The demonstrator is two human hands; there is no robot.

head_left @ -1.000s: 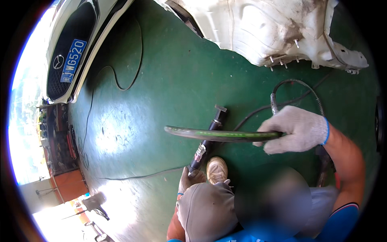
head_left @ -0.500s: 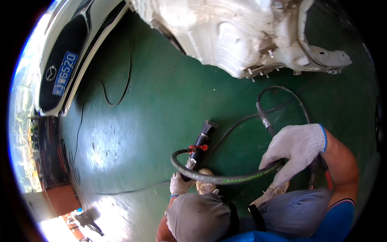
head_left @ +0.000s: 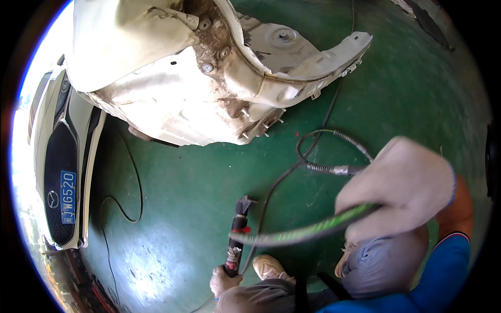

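My left hand (head_left: 224,282), in a pale work glove, is closed round the lower end of a black cylindrical tool (head_left: 234,254). The tool stands nearly upright in the picture, with a red fitting at its middle and a flared, dark head at the top. A thick black hose (head_left: 308,230) with green marking runs from beside that fitting to my right hand (head_left: 402,182). The gloved right hand is closed on the hose, its fingers partly blurred by motion. Close by the right hand, a metal-sleeved hose end (head_left: 334,169) shows, its loop lying on the floor.
A cut-off white car body section (head_left: 172,117) lies ahead on the green floor (head_left: 198,177), with studs sticking out of its near edge. At the left stands the front of a white car (head_left: 86,172). Thin cables (head_left: 140,180) trail over the floor. My shoe (head_left: 270,267) is beside the tool.
My view has swung, so the body section and car sit lower and further left. The right hand has risen toward me with the hose, whose curve is now flatter. The left hand keeps its grip.
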